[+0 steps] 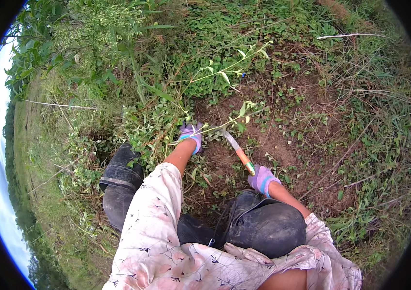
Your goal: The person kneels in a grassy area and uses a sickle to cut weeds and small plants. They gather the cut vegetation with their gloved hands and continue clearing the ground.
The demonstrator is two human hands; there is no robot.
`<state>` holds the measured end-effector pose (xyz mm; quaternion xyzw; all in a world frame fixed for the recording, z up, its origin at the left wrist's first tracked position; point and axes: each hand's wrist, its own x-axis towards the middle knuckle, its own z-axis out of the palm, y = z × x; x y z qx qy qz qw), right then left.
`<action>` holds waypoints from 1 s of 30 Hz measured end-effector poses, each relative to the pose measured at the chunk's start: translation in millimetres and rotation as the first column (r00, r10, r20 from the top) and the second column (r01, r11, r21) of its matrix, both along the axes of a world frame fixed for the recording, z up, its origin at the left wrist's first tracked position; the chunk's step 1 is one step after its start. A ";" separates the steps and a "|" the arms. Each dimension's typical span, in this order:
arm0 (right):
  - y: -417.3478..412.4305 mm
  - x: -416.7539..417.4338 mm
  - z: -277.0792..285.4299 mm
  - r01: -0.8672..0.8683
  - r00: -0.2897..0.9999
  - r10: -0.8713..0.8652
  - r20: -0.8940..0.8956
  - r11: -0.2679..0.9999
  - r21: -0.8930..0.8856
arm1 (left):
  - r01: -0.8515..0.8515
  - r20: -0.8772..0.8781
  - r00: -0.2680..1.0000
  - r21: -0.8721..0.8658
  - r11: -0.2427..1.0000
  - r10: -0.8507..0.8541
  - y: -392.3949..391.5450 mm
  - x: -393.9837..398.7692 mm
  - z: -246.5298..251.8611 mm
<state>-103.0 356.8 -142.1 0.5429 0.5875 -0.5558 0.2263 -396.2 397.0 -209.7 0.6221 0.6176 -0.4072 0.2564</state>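
My right hand [262, 178], in a purple and blue work glove, grips the end of a sickle's handle [243, 158]. That handle is orange with a green and pale butt. The worn grey blade [231, 139] points up and left, and its tip is lost among stems close to my left hand. Gloved the same way, my left hand [191, 136] reaches down into low leafy weeds [154, 127]. Leaves cover its fingertips, so I cannot see how firmly it holds any stems. A long weed stem [220, 127] crosses just above that hand.
Bare reddish soil [281, 143] with cut bits of plant lies beyond the sickle. Dense green ground cover [212, 83] borders it at the top. Black boots [122, 181] and a dark knee covering [267, 226] are close below my hands. Dry sticks [354, 35] lie at the right.
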 end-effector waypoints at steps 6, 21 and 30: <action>-16.5 20.9 37.0 0.032 0.997 -0.029 0.065 0.998 -0.048 | 0.049 0.100 0.994 0.011 0.999 -0.050 13.7 21.0 20.2; -20.4 3.1 -32.9 0.149 0.989 -0.149 -0.011 0.984 0.097 | 0.190 0.105 0.979 -0.187 0.964 -0.173 -8.7 45.6 57.6; -109.6 181.1 19.6 0.233 0.958 -0.260 -0.122 0.951 -0.202 | 0.176 0.062 0.984 -0.382 0.907 -0.165 -23.5 31.7 74.7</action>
